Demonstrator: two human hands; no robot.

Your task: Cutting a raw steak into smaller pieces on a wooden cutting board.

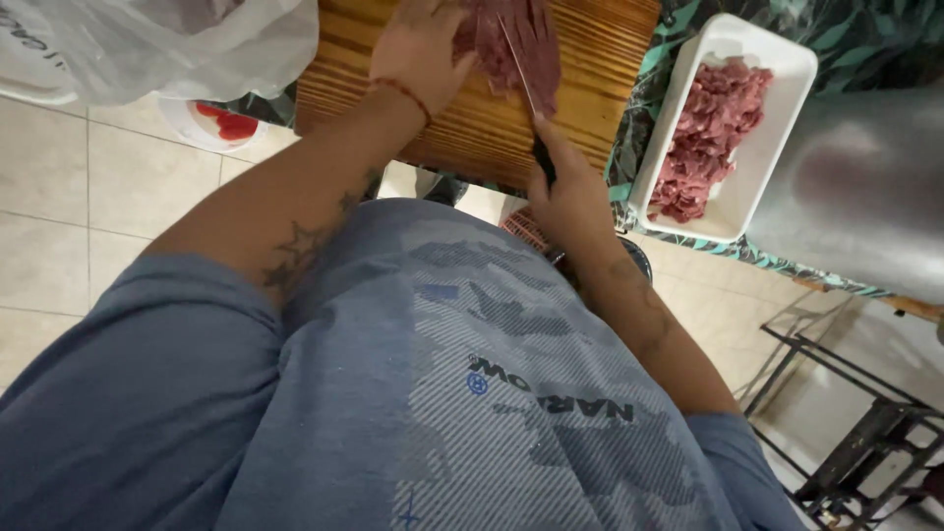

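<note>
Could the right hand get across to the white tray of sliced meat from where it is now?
Probably yes: the right hand grips the knife at the cutting board edge, and the white tray sits just beside it, nothing between.

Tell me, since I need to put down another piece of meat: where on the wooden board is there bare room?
The cutting board is bare right of the knife, towards the white tray, and along its near edge below the left hand. The middle is crowded: the left hand presses the meat, and the right hand works the knife.

Striped wooden board (590,88), seemingly matt
</note>
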